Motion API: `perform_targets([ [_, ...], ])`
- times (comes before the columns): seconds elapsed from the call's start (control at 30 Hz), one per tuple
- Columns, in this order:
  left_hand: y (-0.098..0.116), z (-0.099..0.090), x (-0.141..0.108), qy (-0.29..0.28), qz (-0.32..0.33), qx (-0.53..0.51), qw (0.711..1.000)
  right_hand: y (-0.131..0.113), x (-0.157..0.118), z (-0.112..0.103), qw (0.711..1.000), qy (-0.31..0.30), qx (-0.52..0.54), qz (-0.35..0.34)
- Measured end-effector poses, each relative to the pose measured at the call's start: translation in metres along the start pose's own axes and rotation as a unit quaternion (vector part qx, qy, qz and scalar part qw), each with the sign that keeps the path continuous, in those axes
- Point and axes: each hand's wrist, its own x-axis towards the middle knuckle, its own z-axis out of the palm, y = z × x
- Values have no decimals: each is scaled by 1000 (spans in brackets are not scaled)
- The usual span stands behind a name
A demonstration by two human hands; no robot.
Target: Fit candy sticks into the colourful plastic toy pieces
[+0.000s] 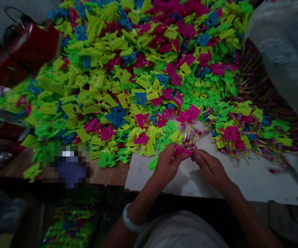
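Note:
Over the white board at the table's front, my left hand (167, 163) grips a bright pink plastic toy piece (182, 152) between thumb and fingers. Close to its right end, my right hand (212, 168) is closed in a pinch on a small tube with a red end (193, 153); its far part is hard to make out. The tube's end meets or nearly meets the pink piece. Just beyond my hands lie several loose small tubes (187, 135) with coloured contents. A green plastic piece (153, 163) rests beside my left hand.
A large heap of yellow, green, pink and blue plastic pieces (97, 82) covers the table. More tubes (262, 89) pile up at right by a clear plastic bag (280, 44). A red box (25, 51) stands at left. Bagged pieces (68, 220) lie below the table edge.

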Motion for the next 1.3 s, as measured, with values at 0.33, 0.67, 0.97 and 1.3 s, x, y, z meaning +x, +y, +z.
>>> perform_targets([
  [0.33, -10, 9, 2, 34, -106, -164, 980, 13, 11, 4, 990, -55, -109, -76],
  [0.67, -1, 30, 7, 64, -146, -171, 972, 4, 18, 5, 946, 24, -315, -77],
  [0.97, -16, 38, 4, 101, -170, -136, 971, 14, 14, 25, 920, -24, -388, -53],
  [1.3, -20, 44, 7, 81, -154, -144, 974, 9, 13, 24, 926, -70, -370, -43],
])
